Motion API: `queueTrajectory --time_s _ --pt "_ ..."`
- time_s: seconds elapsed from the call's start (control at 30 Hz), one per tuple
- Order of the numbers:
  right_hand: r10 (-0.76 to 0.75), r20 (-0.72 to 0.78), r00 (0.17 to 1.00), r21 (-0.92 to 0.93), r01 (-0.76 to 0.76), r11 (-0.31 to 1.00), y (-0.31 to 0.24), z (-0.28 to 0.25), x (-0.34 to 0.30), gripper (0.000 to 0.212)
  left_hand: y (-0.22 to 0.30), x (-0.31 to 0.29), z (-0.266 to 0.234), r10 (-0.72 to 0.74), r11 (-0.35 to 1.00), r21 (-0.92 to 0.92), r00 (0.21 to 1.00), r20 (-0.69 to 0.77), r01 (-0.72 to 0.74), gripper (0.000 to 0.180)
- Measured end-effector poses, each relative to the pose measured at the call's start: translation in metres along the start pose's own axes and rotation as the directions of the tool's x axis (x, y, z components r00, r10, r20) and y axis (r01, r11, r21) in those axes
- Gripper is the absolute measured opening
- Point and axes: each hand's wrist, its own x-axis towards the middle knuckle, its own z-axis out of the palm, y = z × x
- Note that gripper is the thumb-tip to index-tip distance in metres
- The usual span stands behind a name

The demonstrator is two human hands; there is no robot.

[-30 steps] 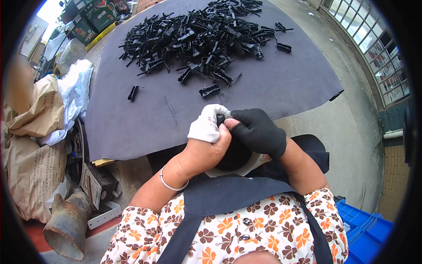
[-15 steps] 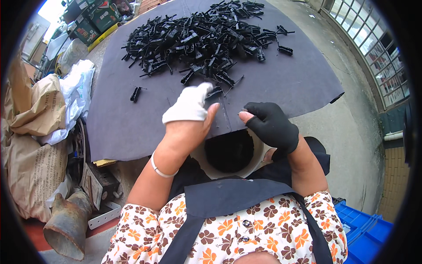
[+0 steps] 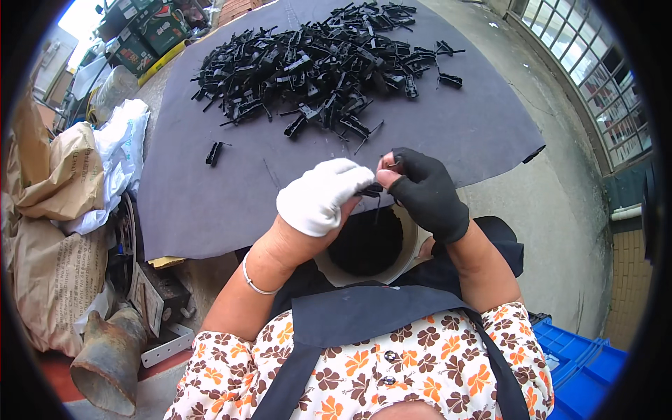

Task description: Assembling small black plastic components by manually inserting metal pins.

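Note:
My left hand point(image 3: 318, 196), in a white glove, is closed round a small black plastic part point(image 3: 369, 190) with a thin strip hanging from it. Close beside it, my right hand point(image 3: 427, 192) wears a black glove with bare thumb and fingertip. Its thumb and finger are pinched together next to that part; what lies between them is too small to make out. Both hands are above the near edge of the grey table cover point(image 3: 231, 203). A big heap of similar black plastic parts point(image 3: 308, 66) lies farther back on the cover.
Below my hands stands a pale round bucket point(image 3: 413, 245) with a dark inside. One loose black part point(image 3: 214, 153) lies left of the heap. Paper sacks point(image 3: 59, 273) and a rusty pipe point(image 3: 108, 364) are on the left; blue crates point(image 3: 581, 371) stand at lower right.
My left hand has moved right and slightly down, bringing a black plastic part from the cover to my right hand. My right hand has shifted slightly, its fingertips now beside the part.

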Motion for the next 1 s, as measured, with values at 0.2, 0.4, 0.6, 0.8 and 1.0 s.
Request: queueTrajectory --time_s 0.2,0.4,0.6,0.8,1.0 --pt "-0.384 0.069 0.921 -0.132 0.390 0.911 0.009 0.009 -0.008 0.009 0.011 -0.013 0.006 -0.511 0.403 -0.753 0.810 0.286 0.520 0.038" --pt "-0.413 0.086 0.907 -0.055 0.418 0.907 0.010 0.019 -0.011 0.009 0.016 -0.007 0.012 -0.556 0.281 -0.818 0.780 0.288 0.502 0.036" --pt "-0.159 -0.123 0.980 -0.072 0.151 0.986 0.000 0.027 -0.014 0.012 0.013 -0.014 0.014 -0.399 0.404 -0.838 0.895 0.200 0.367 0.029" --pt "0.089 0.055 0.995 -0.003 -0.089 0.996 -0.009 0.010 -0.008 0.012 0.011 -0.015 0.015 -0.490 0.617 -0.653 0.864 0.117 0.439 0.028" --pt "-0.098 0.147 0.984 -0.229 0.130 0.965 0.001 0.011 -0.005 0.021 0.009 -0.013 0.023 -0.388 0.805 -0.507 0.920 -0.057 0.308 0.025"
